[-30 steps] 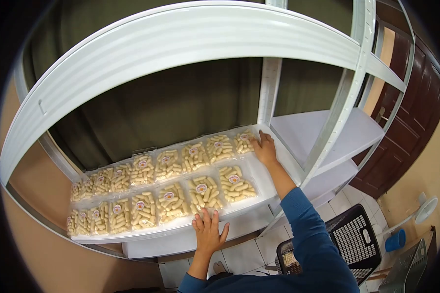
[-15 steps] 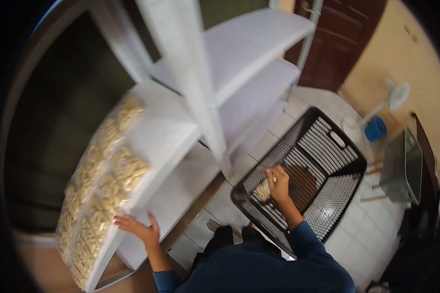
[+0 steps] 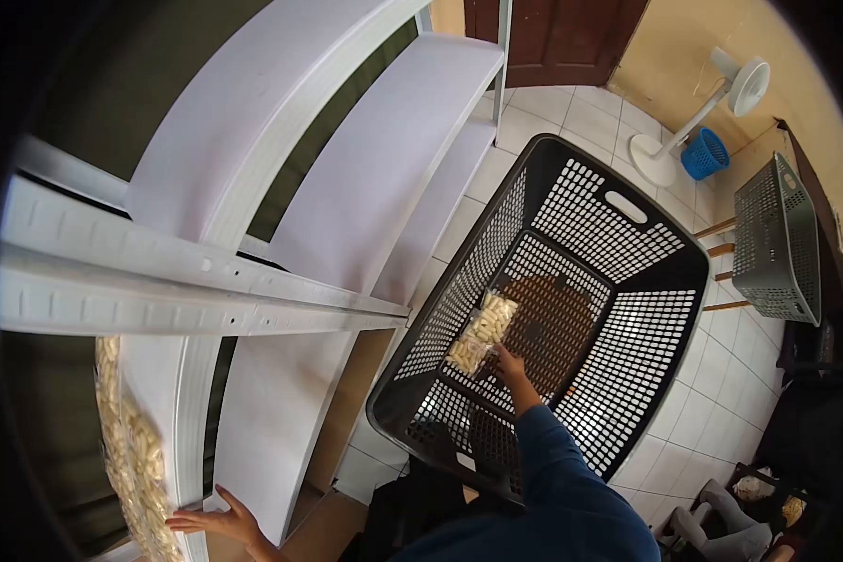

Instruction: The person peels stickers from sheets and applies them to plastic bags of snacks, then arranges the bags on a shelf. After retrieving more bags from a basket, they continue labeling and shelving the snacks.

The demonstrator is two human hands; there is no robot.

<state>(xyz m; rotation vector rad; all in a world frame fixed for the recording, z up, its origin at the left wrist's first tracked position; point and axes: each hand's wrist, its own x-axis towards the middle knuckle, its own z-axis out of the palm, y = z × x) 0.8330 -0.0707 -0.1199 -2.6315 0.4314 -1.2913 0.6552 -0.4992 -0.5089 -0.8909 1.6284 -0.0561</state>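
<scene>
My right hand (image 3: 509, 363) is down inside a large black plastic basket (image 3: 628, 323). Its fingers are closed at the edge of a clear packet of pale, short stick-like pieces (image 3: 468, 352). Another such packet (image 3: 494, 315) lies against it, on the basket's left side. At the lower left, my left hand (image 3: 220, 523) has its fingers spread. Its fingertips touch or nearly touch the row of similar clear packets (image 3: 143, 459) along the white shelf.
White metal shelving (image 3: 347, 197) rises on the left, its upright close to the basket. Beyond the basket stand a white fan (image 3: 660, 155), a blue bin (image 3: 704, 155) and a grey basket (image 3: 777, 244) on wooden legs. White floor tiles (image 3: 693, 375) surround the basket.
My right hand has gone lower into the basket with the packet, and two packets now show there. My view has shifted. My left hand stays beside the packets on the shelf.
</scene>
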